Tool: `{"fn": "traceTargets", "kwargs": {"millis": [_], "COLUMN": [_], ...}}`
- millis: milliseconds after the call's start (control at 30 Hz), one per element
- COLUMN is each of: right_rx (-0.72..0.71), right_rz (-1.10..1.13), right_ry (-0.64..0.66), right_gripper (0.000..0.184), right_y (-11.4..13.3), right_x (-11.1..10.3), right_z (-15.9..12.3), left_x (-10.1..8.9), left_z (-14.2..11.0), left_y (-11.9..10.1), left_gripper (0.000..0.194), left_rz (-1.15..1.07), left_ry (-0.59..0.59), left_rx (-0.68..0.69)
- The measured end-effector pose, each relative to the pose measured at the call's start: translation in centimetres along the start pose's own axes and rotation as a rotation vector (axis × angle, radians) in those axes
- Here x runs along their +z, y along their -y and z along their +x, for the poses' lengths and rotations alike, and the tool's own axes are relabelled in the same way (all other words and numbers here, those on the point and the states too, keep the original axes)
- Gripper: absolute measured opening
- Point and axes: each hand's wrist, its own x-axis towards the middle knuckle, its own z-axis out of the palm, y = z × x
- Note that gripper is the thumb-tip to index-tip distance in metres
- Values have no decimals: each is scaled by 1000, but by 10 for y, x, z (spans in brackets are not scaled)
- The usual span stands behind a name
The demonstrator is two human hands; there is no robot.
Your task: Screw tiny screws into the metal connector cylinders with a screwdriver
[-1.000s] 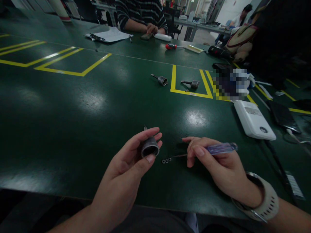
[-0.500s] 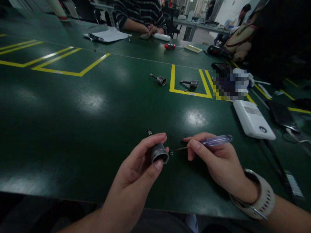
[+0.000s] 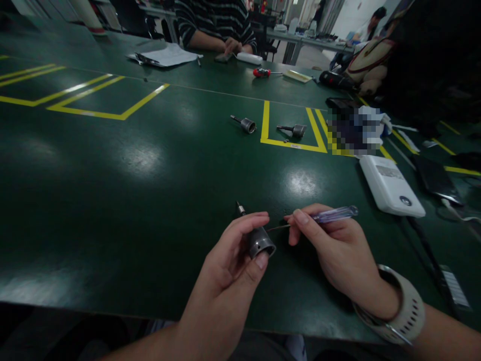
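Observation:
My left hand [image 3: 221, 286] is closed round a dark cup-shaped metal bit [image 3: 261, 243], its open mouth tilted toward me. A small hole shows in its side near the rim, and its thin shank [image 3: 240, 208] sticks out past my fingers. In my right hand [image 3: 338, 255] is a screwdriver [image 3: 336, 214] with a clear purple handle, pinched between thumb and fingers. The thin blade points left, and its tip reaches the far side of the bit, where my left fingers and the bit hide contact. No small metal rings show near the hands now.
Two similar bits [image 3: 248, 125] [image 3: 296, 131] lie farther back, one within yellow tape. At right are a white device [image 3: 393, 185] with a cable and a black phone [image 3: 439, 180]. A red screwdriver [image 3: 262, 73] and papers [image 3: 167, 54] lie near a person seated opposite.
My left hand has moved right with the bit, bringing it to the screwdriver tip. The right hand has lifted slightly. Small rings by the tip earlier are out of sight.

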Motion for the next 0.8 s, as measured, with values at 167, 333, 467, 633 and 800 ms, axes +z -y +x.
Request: {"fn": "traceTargets", "kwargs": {"millis": [167,333,467,633,800], "right_rx": [8,-2,-41,-40,-203], "right_rz": [44,118,92,-8,-235], "right_ry": [-141,-86,-21,5,24], "right_gripper": [19,19,19,21,18], "right_y": [-3,-3,-1,3,15], "right_x": [-1,-1,0,1,1], "right_z": [-1,-2,-2,-1,-4], "left_x": [-1,-2,-4,-10,-11], "left_z": [0,-3,-3,-2,-3], "left_y": [-2,-6,-12,-20,-24], "left_gripper": [29,26,23,31,34], "left_rz": [6,-106,-232,-288,-285], "left_ry": [-1,-75,-172,-173,-167], "left_rx": [-8,-49,-20,-31,-50]}}
